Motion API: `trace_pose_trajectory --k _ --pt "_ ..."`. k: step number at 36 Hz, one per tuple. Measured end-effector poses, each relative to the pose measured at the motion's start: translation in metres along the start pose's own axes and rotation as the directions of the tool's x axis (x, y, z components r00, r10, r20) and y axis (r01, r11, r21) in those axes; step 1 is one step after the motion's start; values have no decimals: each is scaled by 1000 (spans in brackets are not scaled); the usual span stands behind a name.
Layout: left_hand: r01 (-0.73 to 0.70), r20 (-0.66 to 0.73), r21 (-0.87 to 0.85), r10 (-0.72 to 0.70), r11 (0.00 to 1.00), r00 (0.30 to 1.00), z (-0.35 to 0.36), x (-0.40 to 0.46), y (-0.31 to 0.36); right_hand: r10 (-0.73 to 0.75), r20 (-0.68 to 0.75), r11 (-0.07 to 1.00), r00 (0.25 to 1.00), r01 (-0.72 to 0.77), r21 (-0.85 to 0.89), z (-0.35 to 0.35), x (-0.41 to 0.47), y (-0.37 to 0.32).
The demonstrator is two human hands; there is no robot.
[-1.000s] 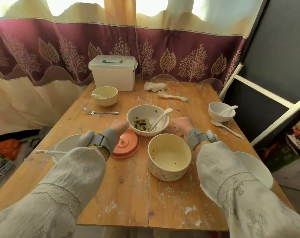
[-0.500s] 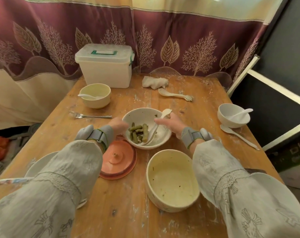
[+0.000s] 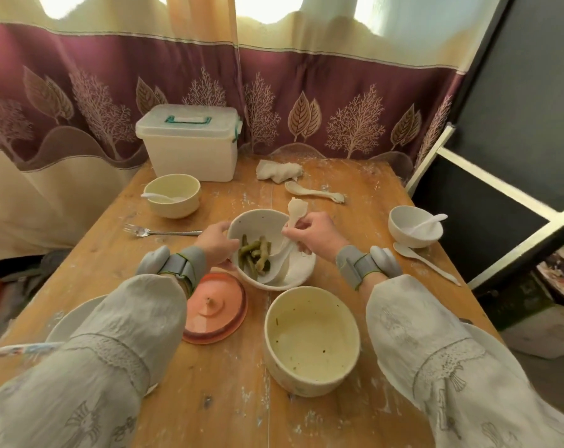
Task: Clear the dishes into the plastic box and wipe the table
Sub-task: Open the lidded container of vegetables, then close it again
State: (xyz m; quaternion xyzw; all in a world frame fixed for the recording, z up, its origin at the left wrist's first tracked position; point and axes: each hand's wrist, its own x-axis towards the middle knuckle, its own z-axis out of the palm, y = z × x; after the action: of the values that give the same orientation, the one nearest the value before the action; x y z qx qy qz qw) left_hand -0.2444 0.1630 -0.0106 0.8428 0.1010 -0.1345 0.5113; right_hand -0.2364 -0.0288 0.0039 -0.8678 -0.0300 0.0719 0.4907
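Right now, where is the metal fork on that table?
In the head view, the fork lies on the table's left half, between the yellow bowl behind it and the left hand gripping the green-bean bowl.

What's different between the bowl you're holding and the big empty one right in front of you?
The held bowl has green beans and a white spoon in it; the big bowl holds only smears and specks. The held bowl is white and shallower, the big bowl cream-yellow and deeper. The left hand grips the held bowl's rim; nothing touches the big bowl. Both are round and uncovered.
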Motion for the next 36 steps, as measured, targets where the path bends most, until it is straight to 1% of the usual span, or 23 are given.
trace_pose_trajectory --k 3,6,8,12,13,16,20,24,27,32,36 --pt "-70 -57 13 70 997 996 1 -11 12 -25 59 1000 998 25 0 -13 -14 -8" --pt "-136 -120 -6 135 991 984 1 -29 25 -36 26 999 999 35 37 -27 -33 -17" --pt "-160 -165 -18 155 987 974 1 -35 34 12 3 995 1000 -13 95 -33 -37 -20" --pt "-227 -225 48 232 973 946 1 -59 51 150 -60 963 987 -133 233 -48 -57 -23" --pt "-243 -231 67 252 968 940 1 -65 55 171 -81 956 982 -146 255 -53 -63 -24" --pt "-257 -241 98 274 961 931 3 -76 58 221 -78 926 972 -184 331 -57 -75 -24" --pt "-289 -239 141 316 947 918 9 -90 60 230 -11 870 973 -201 450 -61 -95 -31" --pt "-298 -238 141 325 944 915 15 -102 60 228 17 850 974 -208 484 -65 -108 -34" --pt "-299 -241 157 330 941 913 18 -109 61 233 72 804 970 -234 546 -71 -118 -36" --pt "-296 -242 170 331 940 912 19 -113 62 340 135 713 931 -348 609 -82 -128 -32" --pt "-283 -239 170 318 944 917 22 -113 60 419 116 633 900 -381 674 -86 -128 -23"
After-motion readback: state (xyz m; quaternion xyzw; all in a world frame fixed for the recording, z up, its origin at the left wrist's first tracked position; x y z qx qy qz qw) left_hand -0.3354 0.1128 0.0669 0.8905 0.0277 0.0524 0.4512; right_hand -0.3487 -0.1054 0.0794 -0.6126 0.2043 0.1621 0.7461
